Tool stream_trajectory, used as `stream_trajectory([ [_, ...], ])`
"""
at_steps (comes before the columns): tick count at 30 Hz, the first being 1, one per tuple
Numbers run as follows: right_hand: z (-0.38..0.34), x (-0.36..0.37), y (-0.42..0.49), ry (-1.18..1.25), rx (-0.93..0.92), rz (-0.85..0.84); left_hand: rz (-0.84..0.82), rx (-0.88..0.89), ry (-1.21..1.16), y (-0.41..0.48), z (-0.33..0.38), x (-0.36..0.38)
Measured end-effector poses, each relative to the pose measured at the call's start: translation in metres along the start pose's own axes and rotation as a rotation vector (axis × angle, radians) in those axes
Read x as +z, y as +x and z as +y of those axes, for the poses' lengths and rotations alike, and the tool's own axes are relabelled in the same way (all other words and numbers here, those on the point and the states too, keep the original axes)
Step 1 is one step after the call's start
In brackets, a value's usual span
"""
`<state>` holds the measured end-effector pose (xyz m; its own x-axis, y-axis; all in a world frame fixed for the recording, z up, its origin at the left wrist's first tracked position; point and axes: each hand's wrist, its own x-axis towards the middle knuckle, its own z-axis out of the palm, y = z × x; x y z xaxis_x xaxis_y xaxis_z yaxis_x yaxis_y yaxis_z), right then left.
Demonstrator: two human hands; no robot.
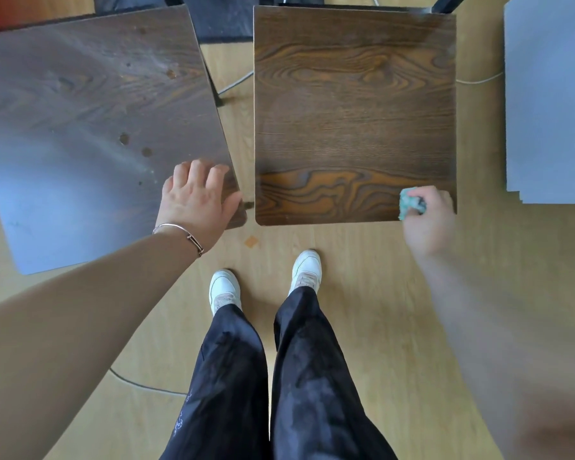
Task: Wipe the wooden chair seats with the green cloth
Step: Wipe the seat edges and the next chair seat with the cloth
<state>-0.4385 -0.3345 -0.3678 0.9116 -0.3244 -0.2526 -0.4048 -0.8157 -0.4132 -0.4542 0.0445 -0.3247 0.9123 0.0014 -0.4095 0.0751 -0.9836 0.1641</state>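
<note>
Gripping bunched green cloth (409, 202) on right seat's (352, 111) near corner, right hand (429, 220)

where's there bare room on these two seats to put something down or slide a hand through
Right seat: bare everywhere but its near right corner, where the right hand presses the green cloth. Left seat: bare except the near right corner under the left hand. The floor gap between the seats is narrow, tightest near the hands.
</note>
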Motion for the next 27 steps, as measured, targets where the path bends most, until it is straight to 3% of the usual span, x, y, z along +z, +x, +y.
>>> stream_trajectory([
  [11,-0.130,0.081,-0.079,0.167,-0.279,-0.231,0.035,-0.022,-0.069,-0.031,-0.032,-0.002],
  [27,-0.150,0.100,-0.105,0.091,-0.351,-0.221,0.024,-0.042,-0.117,-0.055,-0.066,0.003],
])
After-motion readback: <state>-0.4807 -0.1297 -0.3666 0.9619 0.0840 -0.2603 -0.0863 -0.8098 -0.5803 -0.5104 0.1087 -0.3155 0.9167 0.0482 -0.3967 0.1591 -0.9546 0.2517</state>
